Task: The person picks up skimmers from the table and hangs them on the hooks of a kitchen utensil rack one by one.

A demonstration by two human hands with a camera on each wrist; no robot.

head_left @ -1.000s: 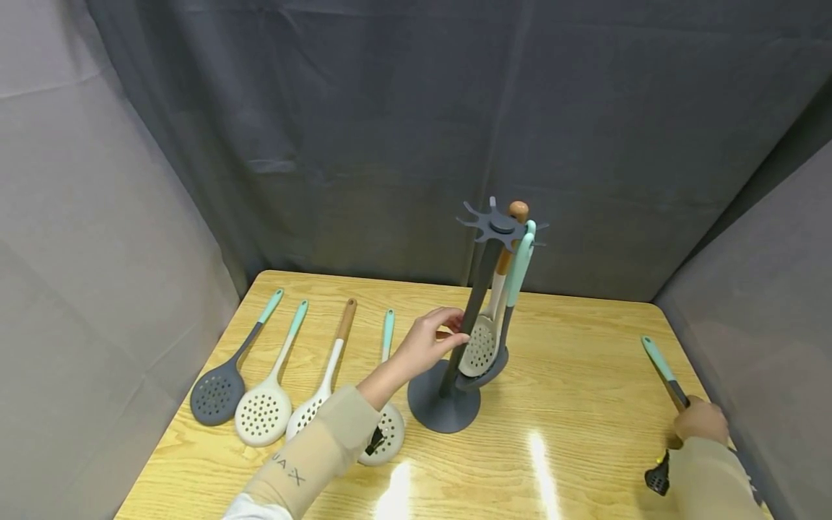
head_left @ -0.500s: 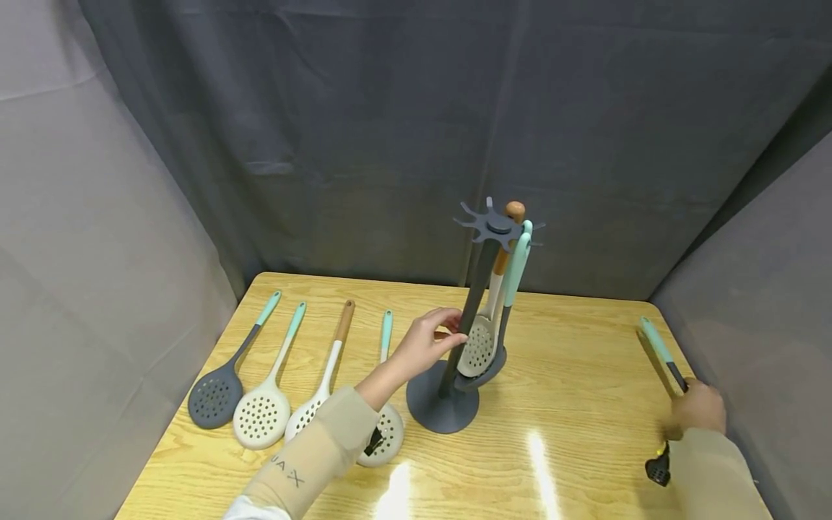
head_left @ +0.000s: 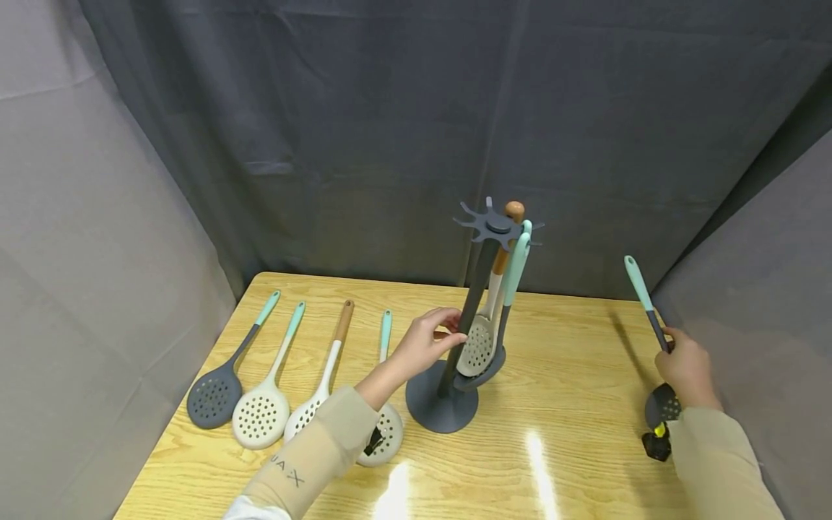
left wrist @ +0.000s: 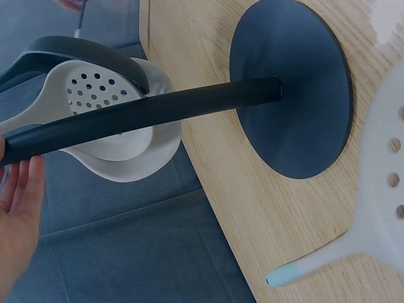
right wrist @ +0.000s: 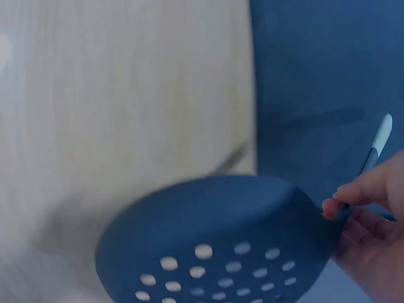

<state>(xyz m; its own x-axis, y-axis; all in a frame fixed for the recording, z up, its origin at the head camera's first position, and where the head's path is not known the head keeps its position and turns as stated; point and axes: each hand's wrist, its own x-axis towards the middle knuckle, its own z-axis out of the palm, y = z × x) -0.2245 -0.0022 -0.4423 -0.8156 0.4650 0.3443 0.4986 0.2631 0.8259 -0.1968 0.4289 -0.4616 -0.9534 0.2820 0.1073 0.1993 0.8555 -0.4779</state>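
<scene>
My left hand [head_left: 425, 343] grips the post of a dark utensil stand [head_left: 479, 289], with thumb and fingers about it. From the stand's hooked top hang several utensils on the right side, among them a cream slotted spoon [head_left: 477, 347] and a dark piece with a mint handle [head_left: 516, 271]. At the right edge of the table, my right hand [head_left: 690, 368] pinches the dark neck of a perforated skimmer [right wrist: 214, 214]. Its mint handle [head_left: 638, 282] points up and away, and the holed head is raised off the table, partly hidden by the wrist in the head view.
On the table's left lie a dark skimmer [head_left: 214, 396], a cream skimmer [head_left: 261, 415], a white brown-handled one [head_left: 305, 413] and a cream one [head_left: 390, 433] partly under the left forearm. Grey curtains [head_left: 364, 144] surround the wooden table [head_left: 572, 433].
My right hand has lifted the dark skimmer from the table, raising it and moving it slightly left and away. The left hand and the stand have stayed in place.
</scene>
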